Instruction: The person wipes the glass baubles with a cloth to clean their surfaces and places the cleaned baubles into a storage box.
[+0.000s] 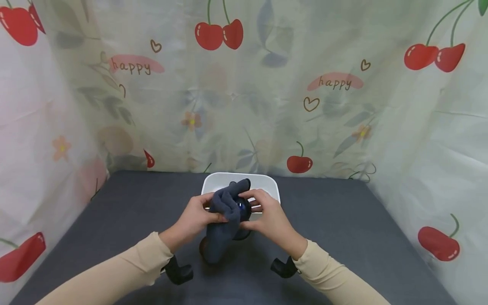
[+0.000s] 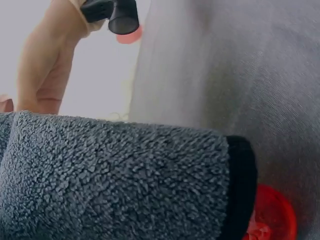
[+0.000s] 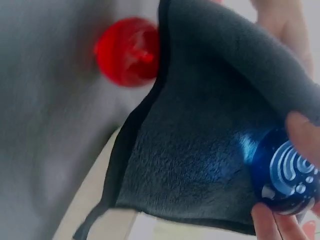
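In the head view, a grey towelling cloth [image 1: 223,231] with a black edge hangs in folds from my left hand [image 1: 195,219], whose thumb and fingers pinch it. A glossy dark blue ball [image 1: 244,208] sits against the cloth, gripped between the thumb and fingers of my right hand [image 1: 271,218]. White curved lines and dots decorate the blue ball [image 3: 287,172] in the right wrist view, where the cloth [image 3: 195,130] spreads out beside it. Cloth [image 2: 115,175] fills much of the left wrist view and hides most of my left hand.
A white tray [image 1: 272,182] stands on the dark grey table [image 1: 324,220] just behind my hands. Beyond the cloth's edge lies a shiny red round thing [image 3: 127,52]. Printed curtains [image 1: 244,106] rise at the back and both sides. Black mounts [image 1: 284,267] sit at my wrists.
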Available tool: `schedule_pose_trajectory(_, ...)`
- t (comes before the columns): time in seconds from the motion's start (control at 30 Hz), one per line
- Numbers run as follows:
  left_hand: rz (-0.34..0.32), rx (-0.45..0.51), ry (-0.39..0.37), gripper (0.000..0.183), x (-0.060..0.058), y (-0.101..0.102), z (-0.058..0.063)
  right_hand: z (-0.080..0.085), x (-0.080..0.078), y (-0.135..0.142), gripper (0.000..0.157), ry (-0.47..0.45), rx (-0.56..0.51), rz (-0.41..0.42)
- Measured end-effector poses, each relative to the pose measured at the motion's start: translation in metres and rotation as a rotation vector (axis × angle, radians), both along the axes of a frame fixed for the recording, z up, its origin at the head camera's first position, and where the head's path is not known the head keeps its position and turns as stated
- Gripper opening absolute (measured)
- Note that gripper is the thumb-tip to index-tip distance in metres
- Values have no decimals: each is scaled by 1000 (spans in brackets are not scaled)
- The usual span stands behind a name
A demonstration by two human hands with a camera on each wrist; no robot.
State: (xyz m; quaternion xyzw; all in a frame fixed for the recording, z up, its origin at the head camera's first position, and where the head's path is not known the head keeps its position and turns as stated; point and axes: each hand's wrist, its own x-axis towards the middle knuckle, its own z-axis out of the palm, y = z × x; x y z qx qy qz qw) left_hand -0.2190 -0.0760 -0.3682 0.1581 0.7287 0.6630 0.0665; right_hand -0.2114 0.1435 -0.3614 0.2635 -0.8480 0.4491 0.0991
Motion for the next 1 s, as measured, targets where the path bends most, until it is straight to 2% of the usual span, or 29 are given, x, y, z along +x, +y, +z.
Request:
schedule_pose_trajectory(0.07, 15, 30, -40, 45, 1, -2, 0, -1, -1, 2, 63, -67, -58, 35)
schedule_pose_trajectory(0.2, -2, 62, -131, 46, 1, -3, 4, -5, -6, 4, 67, -248, -314, 186)
schedule_pose_trajectory(0.27, -15, 43, -135, 48, 2, -2, 7, -8, -7, 4, 70, -278, -382, 232)
schedule_pose_trajectory(0.33, -25, 19, -109, 49, 2, -1, 10, -9, -8, 3, 70, -245, -358, 211)
schedule_pose_trajectory(0.5, -30, -13, -52, 49, 4, -2, 13, -9, -9, 1, 63, -117, -193, 63)
schedule_pose_trajectory(0.57, -58, -4, -62, 51, 3, -3, 12, -8, -8, 0, 63, -122, -209, 64)
schedule_pose_trajectory(0.7, -112, 16, -76, 57, 2, -5, 12, -6, -8, 0, 64, -186, -306, 111)
schedule_pose_trajectory(0.83, -88, -4, -66, 60, 2, -4, 11, -6, -8, 0, 64, -192, -347, 147)
schedule_pose_trajectory(1.0, -61, -5, -65, 61, 4, -6, 9, -7, -6, -2, 64, -193, -345, 120)
